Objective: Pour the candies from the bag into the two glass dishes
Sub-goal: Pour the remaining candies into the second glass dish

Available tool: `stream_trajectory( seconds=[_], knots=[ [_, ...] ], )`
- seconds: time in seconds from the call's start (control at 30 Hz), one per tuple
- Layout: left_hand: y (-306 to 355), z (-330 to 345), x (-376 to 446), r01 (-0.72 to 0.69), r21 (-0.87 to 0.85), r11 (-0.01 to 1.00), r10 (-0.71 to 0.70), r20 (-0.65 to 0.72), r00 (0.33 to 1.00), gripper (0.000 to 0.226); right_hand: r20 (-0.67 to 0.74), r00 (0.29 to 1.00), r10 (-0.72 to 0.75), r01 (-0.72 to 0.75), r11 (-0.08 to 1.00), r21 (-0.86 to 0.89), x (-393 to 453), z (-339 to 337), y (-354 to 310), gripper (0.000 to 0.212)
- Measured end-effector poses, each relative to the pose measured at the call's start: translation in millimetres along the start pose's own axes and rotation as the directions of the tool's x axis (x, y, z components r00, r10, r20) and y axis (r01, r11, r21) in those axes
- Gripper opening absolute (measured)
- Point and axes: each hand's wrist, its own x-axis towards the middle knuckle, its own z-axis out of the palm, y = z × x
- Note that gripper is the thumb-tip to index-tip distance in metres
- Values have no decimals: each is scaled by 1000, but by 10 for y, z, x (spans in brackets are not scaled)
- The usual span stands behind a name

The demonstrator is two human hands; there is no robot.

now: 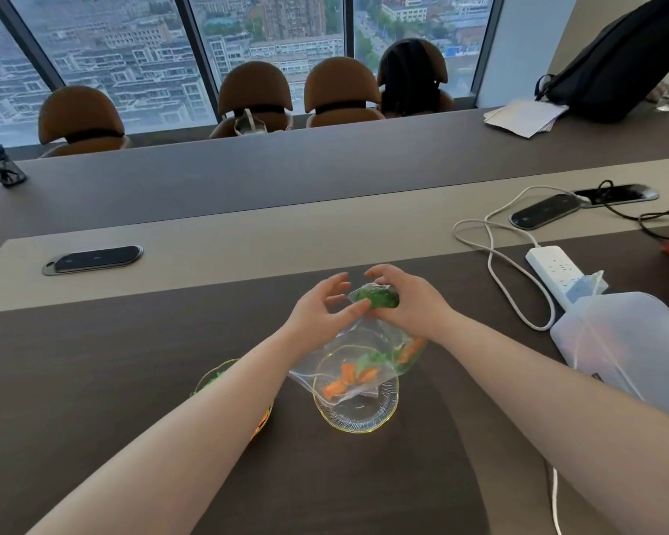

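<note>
A clear plastic bag [367,341] hangs mouth-down over a glass dish with a yellow rim [358,415]. Orange and green candies [348,376] lie in the bag's lower part near its opening. My right hand [402,293] grips the bag's upper end, bunched around green candies [377,297]. My left hand [325,303] pinches the bag just beside it, other fingers spread. A second glass dish [217,374] sits to the left, mostly hidden under my left forearm; green and orange candies show at its edges.
A white power strip [555,270] with a looping cable lies at the right, next to a translucent white plastic bag [626,334]. Table sockets [93,258] sit further back. Chairs, papers and a black backpack stand at the far side.
</note>
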Motion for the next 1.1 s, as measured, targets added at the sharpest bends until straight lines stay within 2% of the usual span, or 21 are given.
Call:
stream_trajectory(
  seconds=[0.07, 0.17, 0.23, 0.33, 0.43, 0.53, 0.63, 0.83, 1.0, 1.1],
  knots=[
    [60, 40, 18, -34, 38, 999, 35, -25, 999, 52, 11, 1000, -5, 4, 1000, 20, -2, 2, -15, 58],
    [72, 27, 33, -46, 95, 994, 61, -169, 984, 19, 50, 999, -3, 0, 999, 52, -18, -12, -20, 67],
    [68, -20, 34, -56, 117, 992, 78, -189, 979, 12, 78, 997, -2, -1, 999, 44, -33, -49, -18, 71],
    [113, -119, 21, -75, 107, 991, 89, -140, 986, 8, 156, 988, 11, -5, 999, -37, -43, -140, 5, 70],
    [178, -221, -3, -95, 87, 992, 102, -92, 990, 24, 224, 973, 48, -8, 985, -174, -63, -220, 91, 51],
    [220, -305, -29, -116, 98, 988, 124, -74, 990, 27, 207, 976, 74, -22, 970, -244, -103, -295, 201, 21],
    [255, -385, -71, -136, 111, 985, 144, -70, 987, 25, 149, 984, 94, -57, 970, -235, -179, -383, 269, 6],
    [260, -512, -163, -131, 153, 980, 145, -84, 986, 24, 67, 993, 97, -88, 988, -123, -295, -442, 191, 7],
    [251, -587, -218, -162, 212, 964, 189, -115, 975, 3, 6, 999, 52, -51, 984, -171, -321, -422, 81, 8],
    [230, -657, -255, -170, 228, 959, 201, -119, 972, 4, -11, 1000, 24, -25, 985, -169, -342, -423, -16, 12]
  ],
)
